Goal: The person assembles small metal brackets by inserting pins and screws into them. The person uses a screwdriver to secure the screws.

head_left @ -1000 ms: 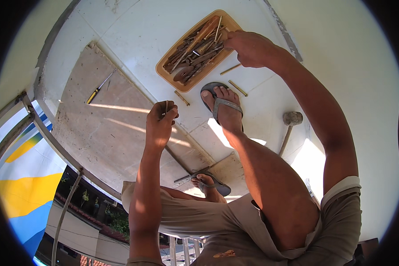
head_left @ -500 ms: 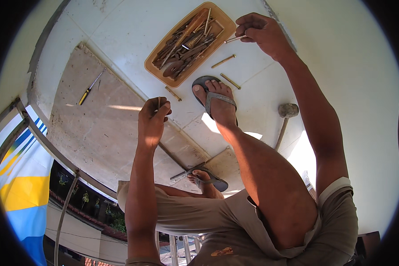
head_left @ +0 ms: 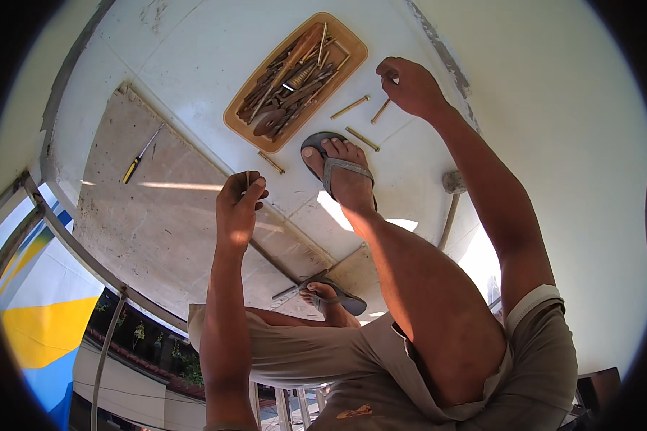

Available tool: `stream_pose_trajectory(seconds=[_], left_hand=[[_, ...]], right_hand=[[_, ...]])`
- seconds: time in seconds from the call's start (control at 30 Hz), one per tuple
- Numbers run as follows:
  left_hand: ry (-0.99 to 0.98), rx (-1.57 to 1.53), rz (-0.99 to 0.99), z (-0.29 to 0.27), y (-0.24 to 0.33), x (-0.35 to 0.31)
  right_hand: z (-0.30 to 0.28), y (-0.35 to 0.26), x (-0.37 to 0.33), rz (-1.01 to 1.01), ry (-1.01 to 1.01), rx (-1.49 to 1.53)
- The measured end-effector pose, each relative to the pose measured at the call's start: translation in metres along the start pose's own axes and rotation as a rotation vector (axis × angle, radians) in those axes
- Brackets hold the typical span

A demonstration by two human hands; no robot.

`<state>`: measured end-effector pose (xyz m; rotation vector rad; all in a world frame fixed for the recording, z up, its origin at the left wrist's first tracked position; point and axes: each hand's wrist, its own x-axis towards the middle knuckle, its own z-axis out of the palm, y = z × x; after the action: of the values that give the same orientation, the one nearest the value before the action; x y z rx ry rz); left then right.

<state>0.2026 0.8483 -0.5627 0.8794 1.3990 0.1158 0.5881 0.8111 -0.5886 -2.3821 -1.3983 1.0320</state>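
Bolts (head_left: 363, 139) lie on the floor (head_left: 413, 169), below and right of the tray (head_left: 354, 44). Below-left of it, the left hand (head_left: 239, 208) pinches a thin piece (head_left: 249, 177) in its fingers. Right of it, the right hand (head_left: 413, 86) has curled fingers; whether they grasp a bolt, I cannot tell.

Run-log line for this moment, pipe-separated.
left hand: pinching thin piece | right hand: beside brass-coloured bolt, grip unclear | tan tray: assorted metal parts | board: yellow-black screwdriver | floor: three other bolts, mallet
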Motion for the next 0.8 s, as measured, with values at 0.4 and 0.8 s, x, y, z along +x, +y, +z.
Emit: stream_pose_trajectory(seconds=[0.4, 0.8], left_hand=[[0.003, 0.003, -0.002, -0.003, 0.000, 0.000], [0.008, -0.004, 0.025, -0.012, -0.001, -0.004]], right_hand=[[-0.002, -0.087, 0.053, -0.396, -0.137, -0.479], [0.015, -0.101, 0.093, -0.358, -0.487, -0.693]])
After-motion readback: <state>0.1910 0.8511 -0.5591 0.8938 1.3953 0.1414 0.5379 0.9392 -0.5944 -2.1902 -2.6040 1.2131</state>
